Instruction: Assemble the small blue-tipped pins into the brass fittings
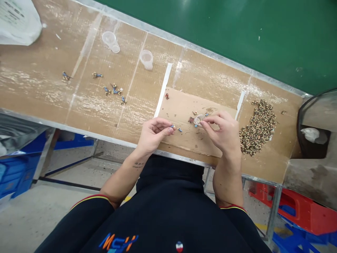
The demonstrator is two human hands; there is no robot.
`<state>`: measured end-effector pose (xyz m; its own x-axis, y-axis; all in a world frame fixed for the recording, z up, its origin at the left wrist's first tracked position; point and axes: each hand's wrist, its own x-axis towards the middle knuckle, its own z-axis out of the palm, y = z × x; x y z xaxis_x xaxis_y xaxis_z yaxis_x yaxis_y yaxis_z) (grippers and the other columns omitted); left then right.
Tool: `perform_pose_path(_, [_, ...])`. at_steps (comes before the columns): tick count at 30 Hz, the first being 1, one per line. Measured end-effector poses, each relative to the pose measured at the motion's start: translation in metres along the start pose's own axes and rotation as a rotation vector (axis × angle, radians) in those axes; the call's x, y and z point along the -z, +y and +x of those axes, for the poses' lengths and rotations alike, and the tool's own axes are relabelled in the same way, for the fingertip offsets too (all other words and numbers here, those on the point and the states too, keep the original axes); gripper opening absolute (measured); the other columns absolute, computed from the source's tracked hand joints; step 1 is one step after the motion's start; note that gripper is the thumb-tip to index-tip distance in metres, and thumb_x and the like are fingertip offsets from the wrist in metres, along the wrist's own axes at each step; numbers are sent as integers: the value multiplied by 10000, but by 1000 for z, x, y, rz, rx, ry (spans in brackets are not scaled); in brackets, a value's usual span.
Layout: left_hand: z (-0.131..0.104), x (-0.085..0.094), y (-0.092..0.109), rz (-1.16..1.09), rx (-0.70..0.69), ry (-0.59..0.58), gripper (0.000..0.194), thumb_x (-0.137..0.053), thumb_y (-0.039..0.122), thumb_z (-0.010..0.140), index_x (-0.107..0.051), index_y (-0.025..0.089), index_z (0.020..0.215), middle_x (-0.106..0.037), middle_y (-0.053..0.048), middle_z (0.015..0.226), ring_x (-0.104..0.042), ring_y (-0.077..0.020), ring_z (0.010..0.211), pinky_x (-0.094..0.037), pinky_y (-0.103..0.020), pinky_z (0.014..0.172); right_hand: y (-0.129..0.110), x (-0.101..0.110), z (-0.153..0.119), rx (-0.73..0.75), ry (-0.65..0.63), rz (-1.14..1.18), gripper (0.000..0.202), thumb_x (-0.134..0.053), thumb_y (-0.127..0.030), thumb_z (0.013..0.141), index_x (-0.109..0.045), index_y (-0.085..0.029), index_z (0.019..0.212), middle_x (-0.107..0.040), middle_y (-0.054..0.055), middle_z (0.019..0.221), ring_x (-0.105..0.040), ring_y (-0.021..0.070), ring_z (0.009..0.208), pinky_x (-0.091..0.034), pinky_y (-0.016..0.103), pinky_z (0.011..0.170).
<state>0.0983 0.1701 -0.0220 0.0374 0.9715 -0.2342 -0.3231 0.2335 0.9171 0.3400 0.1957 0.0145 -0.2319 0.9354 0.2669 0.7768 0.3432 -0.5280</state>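
My left hand (157, 133) pinches a tiny blue-and-gold figure-like piece (172, 126) between thumb and fingertips. Just right of it a similar small blue piece (179, 130) lies on the cardboard sheet (179, 102). My right hand (221, 130) is closed in a pinch at the small clear plastic cup (198, 118); what its fingertips hold, if anything, is too small to make out. Close around that cup lie a dark red piece (191, 120), a small gold piece (195, 113) and bits of blue.
A heap of small gold-and-dark pieces (258, 128) spreads at the right. Several blue-and-gold pieces (116, 90) lie at the left, below two clear plastic cups (110, 40). A red piece (167, 96) sits near the sheet's upper left corner. A white bag (19, 23) stands at the far left.
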Motion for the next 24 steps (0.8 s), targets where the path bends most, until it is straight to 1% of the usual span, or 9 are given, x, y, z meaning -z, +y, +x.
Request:
perform_pose_path(3, [-2, -2, -2, -77, 30, -22, 461, -952, 516, 645, -690, 176, 814, -771, -25, 733, -767, -173, 705, -635, -280, 665, -2, -3, 1, -5, 48, -28, 197, -688, -355, 932, -737, -254, 771, -684, 23, 751, -642, 205, 758, -519, 362, 714])
perform_pose_path(6, [-4, -1, -2, -133, 52, -35, 424, -954, 467, 660, -679, 182, 812, -760, -14, 767, -744, -143, 726, -617, -257, 682, -4, -5, 1, -3, 65, -20, 205, -681, -337, 931, -730, -255, 749, -679, 20, 730, -643, 198, 741, -521, 356, 698])
perform_pose_path(10, [-5, 0, 0, -184, 88, -67, 358, -959, 347, 661, -667, 177, 779, -709, 7, 795, -664, -86, 690, -564, -208, 652, -4, -6, 1, -18, 79, -2, 191, -678, -315, 916, -715, -249, 741, -686, 22, 747, -639, 192, 724, -524, 356, 693])
perform_pose_path(14, [-6, -1, 1, -223, 122, -107, 321, -946, 296, 673, -667, 177, 778, -688, 17, 777, -640, -73, 665, -556, -198, 646, -6, -6, 2, -7, 111, -9, 176, -680, -286, 904, -712, -241, 736, -685, 22, 742, -644, 186, 717, -524, 345, 682])
perform_pose_path(17, [-6, -1, 1, -235, 148, -105, 304, -940, 268, 666, -671, 179, 775, -686, 18, 776, -645, -77, 672, -559, -201, 655, -6, -7, 2, 0, 133, 10, 171, -689, -275, 897, -712, -239, 732, -682, 16, 729, -631, 173, 682, -516, 331, 653])
perform_pose_path(20, [-6, 2, 0, -233, 140, -90, 272, -925, 236, 677, -679, 185, 781, -678, 25, 775, -637, -75, 673, -555, -201, 655, -7, -7, 2, -10, 173, 27, 160, -695, -267, 886, -707, -234, 730, -678, 13, 725, -617, 163, 661, -501, 318, 626])
perform_pose_path(24, [-6, 4, -1, -328, 120, -68, 283, -961, 209, 631, -712, 195, 766, -676, 41, 769, -628, -49, 666, -542, -163, 646, -7, -7, -1, -36, 218, 42, 159, -695, -272, 874, -699, -231, 721, -661, 0, 706, -574, 142, 620, -475, 307, 607])
